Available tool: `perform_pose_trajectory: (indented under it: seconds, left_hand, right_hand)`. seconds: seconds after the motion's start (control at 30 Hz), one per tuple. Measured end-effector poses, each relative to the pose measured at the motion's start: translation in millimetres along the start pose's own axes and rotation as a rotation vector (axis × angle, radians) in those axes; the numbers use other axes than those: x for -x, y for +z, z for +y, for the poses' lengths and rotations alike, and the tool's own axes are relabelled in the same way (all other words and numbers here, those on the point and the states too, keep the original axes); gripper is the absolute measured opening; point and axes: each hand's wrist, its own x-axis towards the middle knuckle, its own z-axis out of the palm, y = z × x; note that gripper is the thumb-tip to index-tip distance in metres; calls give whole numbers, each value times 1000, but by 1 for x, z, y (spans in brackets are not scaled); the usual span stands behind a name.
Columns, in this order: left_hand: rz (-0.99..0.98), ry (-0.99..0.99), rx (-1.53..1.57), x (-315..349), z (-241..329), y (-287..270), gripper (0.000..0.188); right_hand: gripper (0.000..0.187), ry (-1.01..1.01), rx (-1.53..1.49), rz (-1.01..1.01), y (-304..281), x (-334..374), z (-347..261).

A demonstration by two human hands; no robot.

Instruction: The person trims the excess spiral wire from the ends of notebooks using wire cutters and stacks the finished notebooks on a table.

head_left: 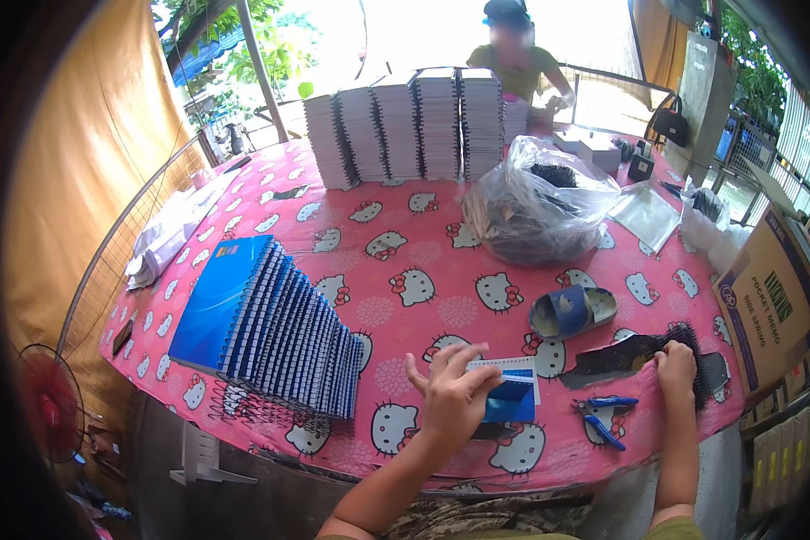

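Note:
My left hand (453,396) has its fingers spread above a small unbound notebook (513,402) with a blue cover and a row of punched holes. Whether the fingertips touch it I cannot tell. My right hand (676,369) is closed at a bunch of black spiral binding coils (689,339) near the table's right edge; exactly what its fingers pinch is hidden. Blue-handled pliers (606,419) lie between the hands. Left of my left hand rises a tall, leaning stack of blue spiral notebooks (279,324).
A blue slipper (571,311) lies beyond the notebook. Farther back are a clear plastic bag (540,211) of black coils and several tall stacks of spiral-bound pads (403,129). A person (513,63) sits across the table. A cardboard box (774,301) stands at right.

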Motion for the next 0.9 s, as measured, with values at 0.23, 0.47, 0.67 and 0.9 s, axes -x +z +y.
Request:
perform_pose_trajectory:
  seconds: [0.23, 0.47, 0.67, 0.9]
  left_hand:
    - [-111, -34, 149, 8, -12, 9, 11]
    - [-81, -58, 183, 4, -3, 2, 18]
    - [-100, 22, 157, 6, -8, 2, 20]
    - [-122, 31, 186, 6, -7, 3, 19]
  right_hand:
    - [17, 75, 10, 83, -27, -1, -13]
    - [27, -622, -696, -39, -55, 46, -119]
    - [21, -563, -1036, -246, -73, 84, -182]
    - [11, -377, -1168, -446, -55, 72, -177]
